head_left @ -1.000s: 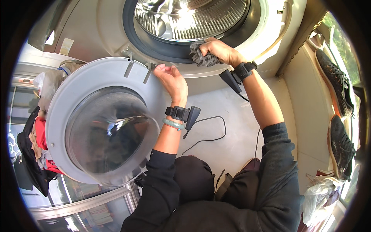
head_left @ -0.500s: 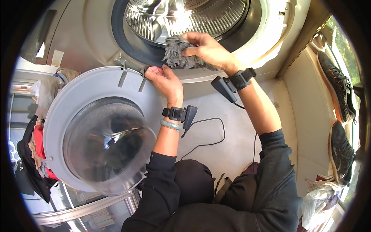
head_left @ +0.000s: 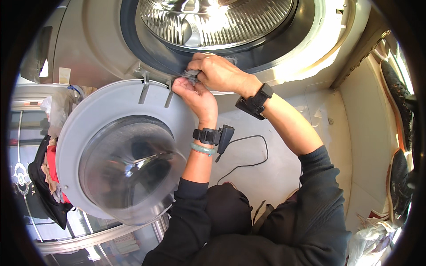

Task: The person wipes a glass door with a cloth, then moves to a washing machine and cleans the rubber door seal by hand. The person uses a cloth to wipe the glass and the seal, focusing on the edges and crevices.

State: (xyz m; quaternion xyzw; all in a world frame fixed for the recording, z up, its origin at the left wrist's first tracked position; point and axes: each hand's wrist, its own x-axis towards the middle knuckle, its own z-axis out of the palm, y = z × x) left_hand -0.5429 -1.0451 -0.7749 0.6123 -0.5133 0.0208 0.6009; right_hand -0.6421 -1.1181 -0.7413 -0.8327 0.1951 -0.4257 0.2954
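Both hands meet in the upper middle of the frame, at the lower rim of the washing machine opening. The right hand (head_left: 219, 71) comes in from the right, with its back turned to the camera and the fingers curled down and closed on a small grey cloth (head_left: 191, 76). The left hand (head_left: 195, 95) rises from below, palm side toward the machine, and its fingertips pinch the same cloth from underneath. So both hands are grasping the cloth, and they touch each other around it.

The left forearm stands almost straight up in the picture; the right forearm runs diagonally from the lower right. Each wrist carries a black strap with a small black device, and the left wrist has also a pale green bracelet (head_left: 203, 149). Both sleeves are dark.

The cloth looks dark grey, crumpled and fuzzy. Only a small part shows between the fingers; the rest is hidden by the right hand. It lies against the dark grey rubber seal (head_left: 146, 55) at the bottom edge of the opening, just above the hinge of the door.

Above the hands, the shiny metal drum (head_left: 217, 20) fills the top centre of the frame. The round door (head_left: 102, 119) hangs open in the left centre, light grey with a bulging glass window. A thin black cable (head_left: 248, 153) lies on the pale floor below the right forearm. Dark shoes (head_left: 399, 102) stand at the right edge, and some clothes, red and black, are at the far left.
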